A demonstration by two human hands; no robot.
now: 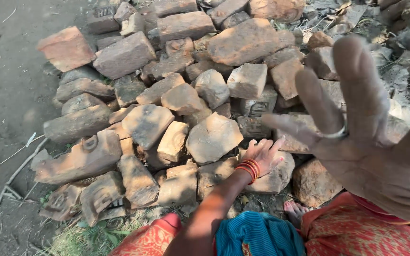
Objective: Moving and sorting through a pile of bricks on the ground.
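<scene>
View from above of a big heap of broken bricks (181,90), reddish-brown & grey, piled loosely on dusty dark ground (5,95). The heap fills most of the frame, from top centre down to the person's knees. Several bricks have stamped marks pressed into their faces; the marks are worn.

Next biggest: the right hand (371,142), v. close to the camera at right, so it looks huge and a bit blurred. Palm open, fingers spread wide, holding nothing. A thin silver ring (335,133) sits on one finger. It hovers in the air above the right side of the heap, not touching any brick.

Lower edge: the person's clothing, red-orange patterned cloth (357,237) w/ a teal fabric fold (257,234) between the knees. Bare toes (294,208) peek out by the bricks.

The left arm reaches fwd from bottom centre. The left hand (263,154) lies flat, fingers loosely spread, resting on a rounded brick chunk (276,178) at the near edge of the heap; not gripping it. Red-orange bangles (248,169) circle the wrist.

Smallest: dry twigs (15,175) and sparse grass (79,237) at lower left; dry leaves and rubble at top right.
</scene>
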